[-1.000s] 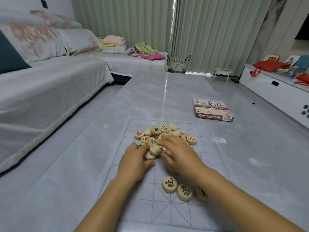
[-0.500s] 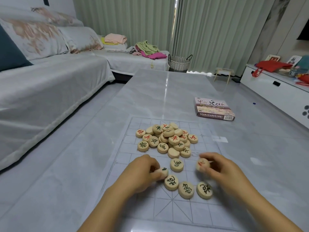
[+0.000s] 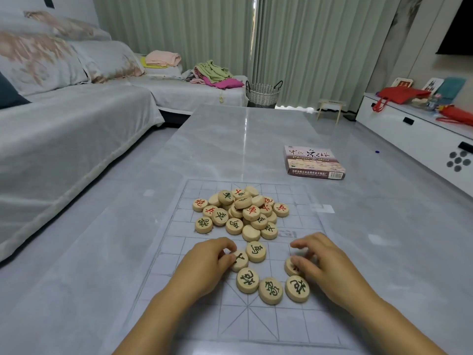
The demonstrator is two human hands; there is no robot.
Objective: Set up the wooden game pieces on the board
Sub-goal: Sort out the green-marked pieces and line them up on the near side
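While the heap of round wooden game pieces (image 3: 243, 211), marked in red and black characters, lies on the far half of the clear gridded plastic board (image 3: 256, 321), both hands work just in front of it. The left hand (image 3: 204, 267) is curled, thumb and forefinger pinching a black-lettered disc (image 3: 240, 260) that rests on the board beside a lone horse-marked disc (image 3: 256, 251). The right hand (image 3: 325, 265) is bent over a second disc (image 3: 290, 267), fingertips gripping it. Half a second ago that disc was raised off the board; now it is down, just beyond the right end of a row of three black-lettered pieces (image 3: 270, 290). A second ago both hands were in the heap. The board lies on a grey marble-look table (image 3: 230, 139), with a purple game box (image 3: 314, 162) well apart, far right.
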